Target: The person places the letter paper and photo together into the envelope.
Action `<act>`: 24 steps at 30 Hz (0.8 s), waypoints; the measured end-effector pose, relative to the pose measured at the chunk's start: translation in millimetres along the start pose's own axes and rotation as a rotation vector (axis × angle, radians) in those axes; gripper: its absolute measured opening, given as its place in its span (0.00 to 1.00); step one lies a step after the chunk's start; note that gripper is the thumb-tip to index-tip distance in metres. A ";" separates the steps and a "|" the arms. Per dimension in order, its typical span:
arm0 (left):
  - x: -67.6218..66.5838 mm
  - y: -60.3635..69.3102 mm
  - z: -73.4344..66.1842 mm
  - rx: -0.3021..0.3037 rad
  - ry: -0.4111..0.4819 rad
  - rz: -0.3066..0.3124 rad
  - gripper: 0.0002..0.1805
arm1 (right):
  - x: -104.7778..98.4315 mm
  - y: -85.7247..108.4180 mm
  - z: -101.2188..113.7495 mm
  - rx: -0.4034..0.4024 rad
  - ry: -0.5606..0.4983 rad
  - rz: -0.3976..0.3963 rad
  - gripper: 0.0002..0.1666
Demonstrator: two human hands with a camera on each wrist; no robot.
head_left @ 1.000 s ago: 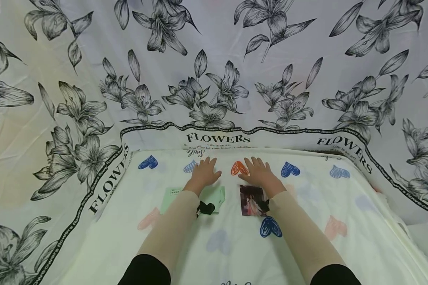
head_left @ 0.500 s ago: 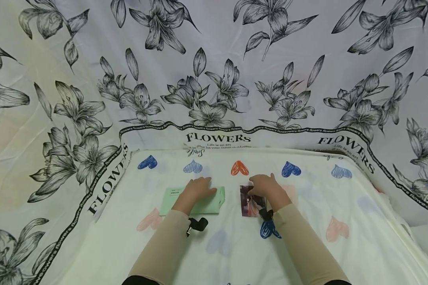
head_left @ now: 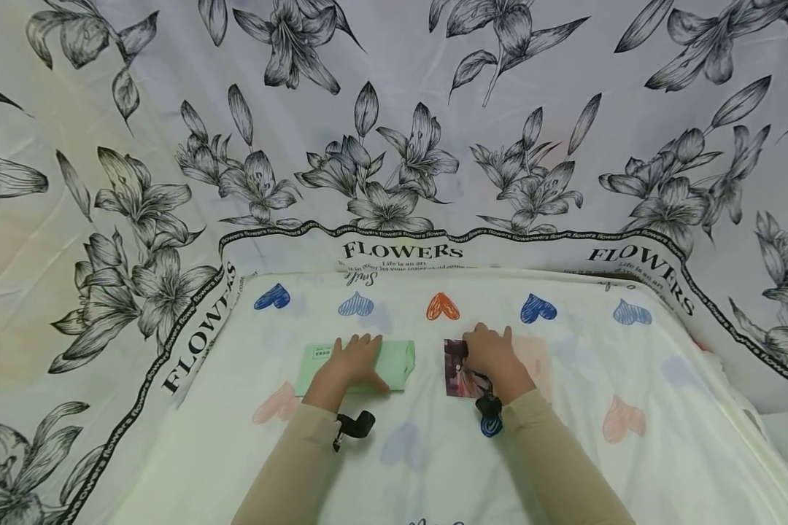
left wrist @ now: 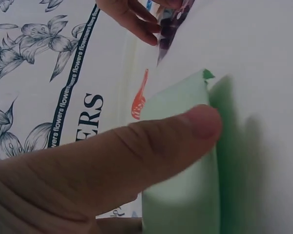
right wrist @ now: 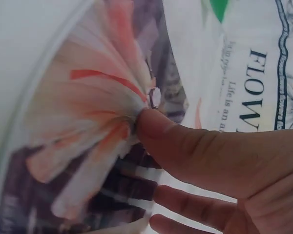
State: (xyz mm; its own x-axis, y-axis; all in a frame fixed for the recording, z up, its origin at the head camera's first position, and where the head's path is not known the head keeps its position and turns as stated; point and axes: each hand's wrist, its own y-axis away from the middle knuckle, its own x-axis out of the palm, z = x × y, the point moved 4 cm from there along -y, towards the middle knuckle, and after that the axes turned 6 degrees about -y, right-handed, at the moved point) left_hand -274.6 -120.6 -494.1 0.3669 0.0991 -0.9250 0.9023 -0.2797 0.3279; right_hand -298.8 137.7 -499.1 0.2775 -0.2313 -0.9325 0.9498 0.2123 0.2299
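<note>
Head view: the green envelope lies under the left hand, long axis running left to right — gripped across its width, thumb at the near edge, fingers at the far. The photo, apart to its right, seems pinched near its far edge by the right hand.

At my left hand, pale green paper; at my right hand, a purple-and-pink picture — around both, white cloth with blue, red and pink hearts.
</note>
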 end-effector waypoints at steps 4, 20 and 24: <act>4.6 5.0 3.7 0.001 -0.013 0.022 0.62 | 2.2 2.1 3.0 0.008 0.042 -0.027 0.33; 10.2 5.6 3.6 0.010 -0.057 -0.048 0.62 | 5.6 6.4 4.6 -0.018 0.040 -0.046 0.32; 11.1 4.5 3.6 0.017 -0.051 -0.052 0.63 | 3.3 3.9 0.8 -0.031 0.050 -0.106 0.36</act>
State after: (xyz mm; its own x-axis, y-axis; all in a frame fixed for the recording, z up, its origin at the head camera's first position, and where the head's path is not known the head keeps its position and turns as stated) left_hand -267.2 -124.2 -503.6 0.3072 0.0657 -0.9494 0.9158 -0.2918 0.2761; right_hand -294.1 137.0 -501.0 0.1675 -0.2070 -0.9639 0.9683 0.2185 0.1213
